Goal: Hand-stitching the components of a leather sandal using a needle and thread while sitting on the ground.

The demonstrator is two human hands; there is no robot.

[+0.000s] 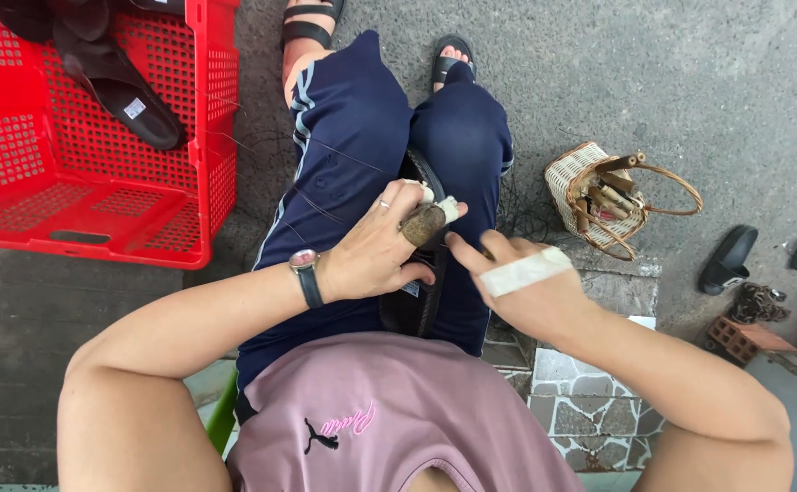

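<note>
The left hand (376, 251) clamps a brown wooden-handled tool (424, 224) over a black sandal (417, 305); right hand's (526, 287) bandaged, empty fingers sit close, risking a jab.

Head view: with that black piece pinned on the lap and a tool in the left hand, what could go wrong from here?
The left hand grips a brown-handled tool close to the right hand, whose bandaged finger is nearest; a slip could likely jab it. The black sandal piece rests only on the thighs and might slide off. Thin threads trail loose across the leg and could snag.
</note>
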